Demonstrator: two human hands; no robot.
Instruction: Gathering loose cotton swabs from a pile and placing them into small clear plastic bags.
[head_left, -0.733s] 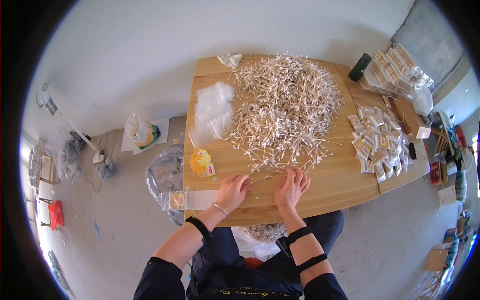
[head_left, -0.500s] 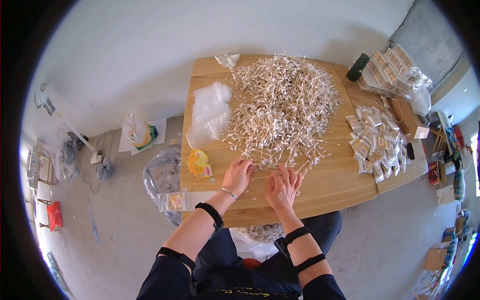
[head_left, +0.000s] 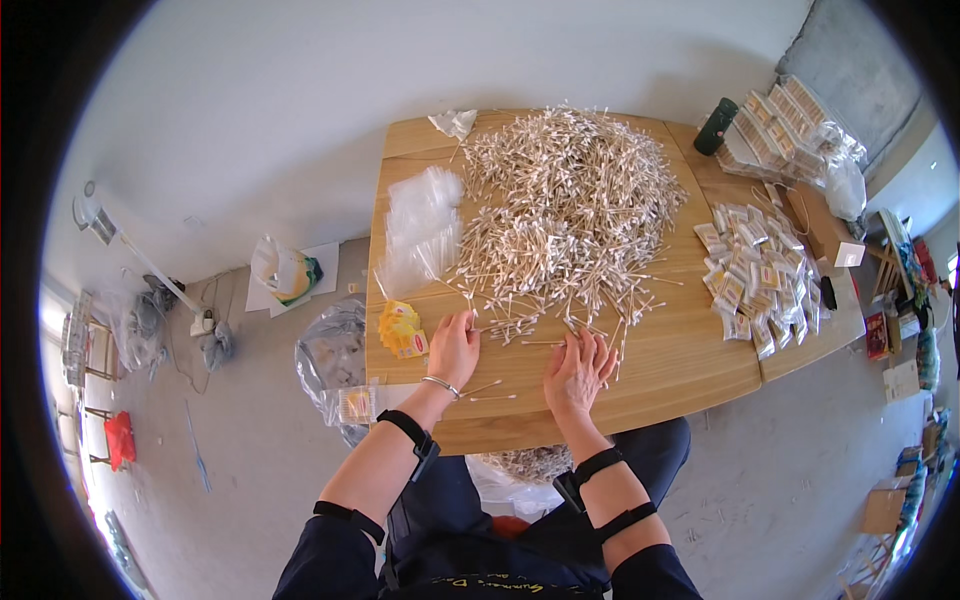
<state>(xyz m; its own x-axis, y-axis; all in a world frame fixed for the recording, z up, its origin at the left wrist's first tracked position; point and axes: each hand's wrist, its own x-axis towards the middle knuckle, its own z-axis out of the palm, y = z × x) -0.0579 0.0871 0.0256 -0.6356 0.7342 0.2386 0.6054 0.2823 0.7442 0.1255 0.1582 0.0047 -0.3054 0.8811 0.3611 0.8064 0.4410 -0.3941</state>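
A big heap of cotton swabs (head_left: 575, 190) with white tips covers the middle of the wooden table. At its near left edge is my left hand (head_left: 455, 352), its fingers curled together; swab tips show beside the fingertips, but what they hold is hidden. My right hand (head_left: 578, 375) is at the heap's near edge, fingers bent over cotton swabs whose ends stick out on both sides. A few loose swabs (head_left: 485, 390) lie on the table between my hands. Yellow printed cards (head_left: 402, 330) lie left of my left hand.
Clear plastic bags (head_left: 420, 225) are stacked at the left, with a filled packet (head_left: 357, 404) on the table's left corner. Filled swab packets (head_left: 762, 280) are piled at the right. Behind them stand a dark green bottle (head_left: 715, 127) and stacked packs (head_left: 785, 130).
My left hand has moved left, away from my right hand and toward the yellow cards. My right hand has shifted slightly right. Loose swabs show where my left hand was.
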